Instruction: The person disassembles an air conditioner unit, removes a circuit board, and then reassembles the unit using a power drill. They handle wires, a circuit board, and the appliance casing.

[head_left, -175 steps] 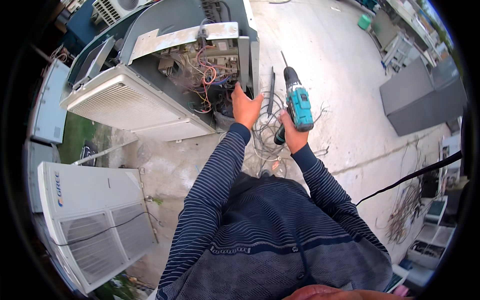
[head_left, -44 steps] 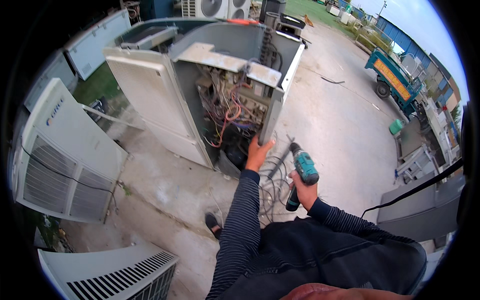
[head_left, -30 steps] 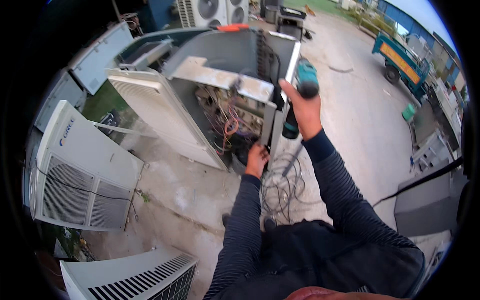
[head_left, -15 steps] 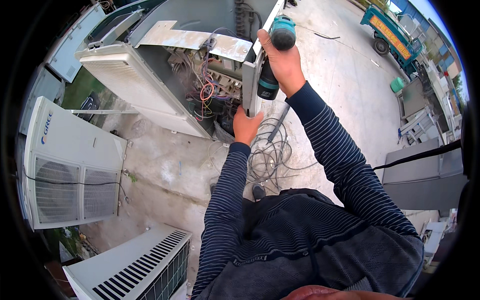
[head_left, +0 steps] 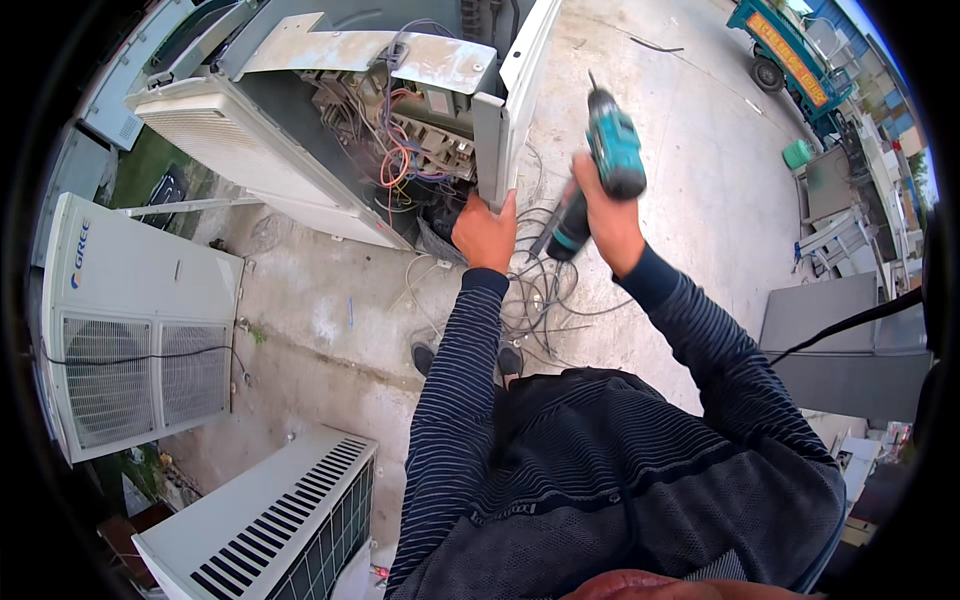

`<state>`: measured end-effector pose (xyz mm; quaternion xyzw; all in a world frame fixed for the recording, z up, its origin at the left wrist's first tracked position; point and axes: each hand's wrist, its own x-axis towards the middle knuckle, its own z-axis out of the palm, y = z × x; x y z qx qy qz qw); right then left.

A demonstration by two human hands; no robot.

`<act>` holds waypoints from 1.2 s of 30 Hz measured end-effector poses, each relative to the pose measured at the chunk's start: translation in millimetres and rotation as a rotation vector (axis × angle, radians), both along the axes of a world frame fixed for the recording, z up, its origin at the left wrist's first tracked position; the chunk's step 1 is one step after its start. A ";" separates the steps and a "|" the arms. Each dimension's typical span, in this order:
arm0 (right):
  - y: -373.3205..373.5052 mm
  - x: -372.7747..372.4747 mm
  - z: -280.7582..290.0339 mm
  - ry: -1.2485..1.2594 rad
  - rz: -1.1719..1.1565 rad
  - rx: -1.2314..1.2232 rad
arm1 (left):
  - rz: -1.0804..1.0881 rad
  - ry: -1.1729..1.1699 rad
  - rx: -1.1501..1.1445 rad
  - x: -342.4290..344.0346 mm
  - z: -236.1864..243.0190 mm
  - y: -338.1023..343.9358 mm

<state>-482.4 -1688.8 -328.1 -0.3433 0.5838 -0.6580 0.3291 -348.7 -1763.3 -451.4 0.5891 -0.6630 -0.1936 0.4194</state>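
A teal and black cordless drill (head_left: 616, 145) is in my right hand (head_left: 612, 218), closed round its grip. Its bit points up and away, and it is apart from the opened air-conditioner outdoor unit (head_left: 365, 55). My left hand (head_left: 484, 234) is closed on the lower corner of the unit's white metal side panel (head_left: 521, 95); the fingers are partly hidden behind the edge. Beside that hand, tangled coloured wires (head_left: 397, 160) and terminal blocks sit exposed under a stained metal strip (head_left: 365, 52). The louvred front panel (head_left: 235, 150) of the unit stands angled to the left.
Loose black cable (head_left: 540, 310) lies coiled on the concrete by my feet. Two other outdoor units stand at left, one with twin grilles (head_left: 110, 375), one nearer with a slotted side (head_left: 270, 520). A grey cabinet (head_left: 825, 340) and teal cargo vehicle (head_left: 790, 60) are at right.
My right hand has pulled the drill away from the side panel, to the right and toward me, turning its bit into view. My left hand stays at the panel's lower corner.
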 end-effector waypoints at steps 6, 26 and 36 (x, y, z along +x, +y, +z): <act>108.1 -51.2 -73.9 0.119 -0.041 0.337 | 0.031 0.053 -0.051 -4.9 -11.2 -5.2; 171.8 -27.9 -115.0 -0.048 -0.118 0.356 | 0.007 0.039 0.033 -14.1 -7.4 -4.4; 187.2 -6.5 -117.3 0.032 0.000 0.269 | -0.059 0.065 0.056 -9.8 0.5 -2.8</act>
